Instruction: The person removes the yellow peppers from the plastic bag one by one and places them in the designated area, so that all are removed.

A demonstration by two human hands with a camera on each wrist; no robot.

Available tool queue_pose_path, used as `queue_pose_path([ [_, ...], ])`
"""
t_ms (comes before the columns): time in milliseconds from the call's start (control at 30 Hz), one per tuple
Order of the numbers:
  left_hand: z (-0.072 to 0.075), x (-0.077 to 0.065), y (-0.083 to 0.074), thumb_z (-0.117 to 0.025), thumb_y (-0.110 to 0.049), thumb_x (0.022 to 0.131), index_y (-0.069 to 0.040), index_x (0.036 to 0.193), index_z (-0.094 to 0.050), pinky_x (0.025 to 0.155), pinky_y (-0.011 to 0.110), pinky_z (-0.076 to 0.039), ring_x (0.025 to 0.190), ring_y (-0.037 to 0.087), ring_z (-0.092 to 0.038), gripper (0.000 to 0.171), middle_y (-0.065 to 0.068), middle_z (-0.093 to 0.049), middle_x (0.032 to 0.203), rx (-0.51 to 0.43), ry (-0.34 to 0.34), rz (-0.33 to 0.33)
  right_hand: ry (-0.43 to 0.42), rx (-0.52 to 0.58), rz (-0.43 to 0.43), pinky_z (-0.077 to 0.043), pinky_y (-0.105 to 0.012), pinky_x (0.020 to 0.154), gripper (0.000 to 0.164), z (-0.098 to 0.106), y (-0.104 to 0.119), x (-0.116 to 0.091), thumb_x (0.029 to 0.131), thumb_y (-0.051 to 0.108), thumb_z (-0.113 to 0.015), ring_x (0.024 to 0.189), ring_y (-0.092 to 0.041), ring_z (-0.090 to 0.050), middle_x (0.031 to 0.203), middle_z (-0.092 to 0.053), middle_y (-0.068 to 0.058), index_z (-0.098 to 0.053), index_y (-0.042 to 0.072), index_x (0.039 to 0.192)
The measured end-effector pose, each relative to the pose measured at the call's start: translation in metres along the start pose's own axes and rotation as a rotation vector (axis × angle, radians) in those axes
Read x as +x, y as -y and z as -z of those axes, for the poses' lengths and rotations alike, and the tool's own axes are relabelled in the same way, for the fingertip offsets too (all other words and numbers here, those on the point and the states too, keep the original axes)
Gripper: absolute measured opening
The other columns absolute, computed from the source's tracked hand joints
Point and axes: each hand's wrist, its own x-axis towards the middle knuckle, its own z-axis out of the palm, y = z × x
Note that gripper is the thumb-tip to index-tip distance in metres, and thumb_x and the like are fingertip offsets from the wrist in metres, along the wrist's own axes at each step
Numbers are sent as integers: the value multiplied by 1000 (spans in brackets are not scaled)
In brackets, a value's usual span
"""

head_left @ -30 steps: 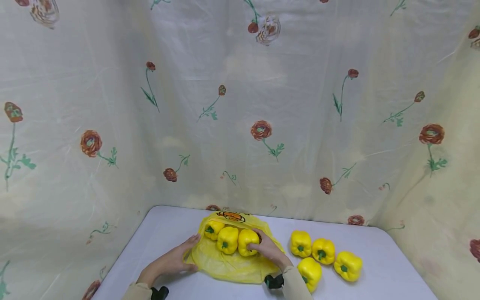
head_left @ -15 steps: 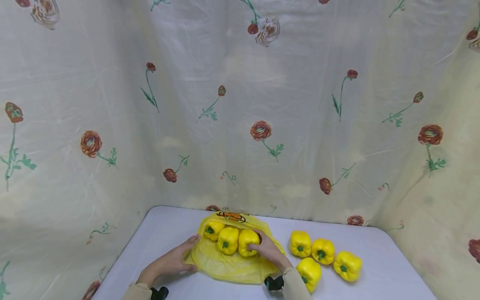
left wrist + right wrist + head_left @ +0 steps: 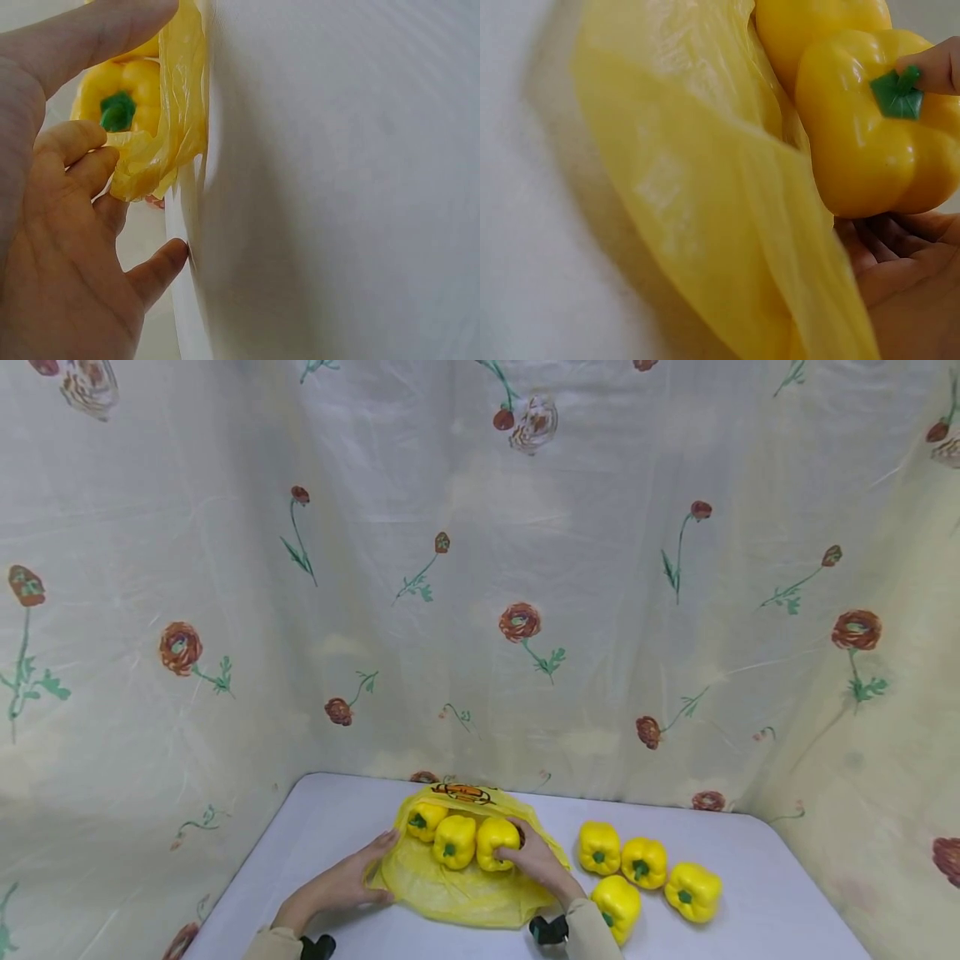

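A yellow plastic bag lies on the table with its mouth facing the person. Several yellow bell peppers sit in its opening: a left one, a middle one and a right one. My right hand grips the right bell pepper, thumb beside its green stem and fingers round its far side. At the bag's left edge, my left hand is spread, thumb and fingers apart. In the left wrist view its fingertips touch the crumpled bag edge.
To the right of the bag more yellow bell peppers lie on the white table: one at the back, one beside it, one farther right and one near the right sleeve. A floral curtain surrounds the table.
Both hands, the bag and the bell peppers keep their places. Only the head view has shifted very slightly.
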Motion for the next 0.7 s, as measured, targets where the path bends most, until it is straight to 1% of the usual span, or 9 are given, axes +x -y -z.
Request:
queue_pose_path([
  [167,-2,0,1,-73,-52,78,-12,154,-22,118,60,-17,148,38,-16,99,12,-15,162,1,1,-1,-11,-9,0,-40,-54,106,84,-1,-1,-2,80,39,-74,123,-32,-48,146,-41,-22,-34,5,147],
  [433,-1,-1,0,-74,-51,77,-13,154,-23,118,60,-17,148,38,-16,100,11,-16,162,-7,4,3,-15,5,42,-41,-55,106,84,2,-1,-5,81,36,-74,122,-32,-49,144,-43,-22,-34,3,146],
  [700,1,0,-2,-74,-51,78,-13,154,-23,118,60,-17,148,37,-15,99,11,-15,162,-15,15,11,-20,8,50,-41,-54,107,83,5,1,-11,80,35,-75,122,-31,-49,144,-44,-19,-35,5,146],
])
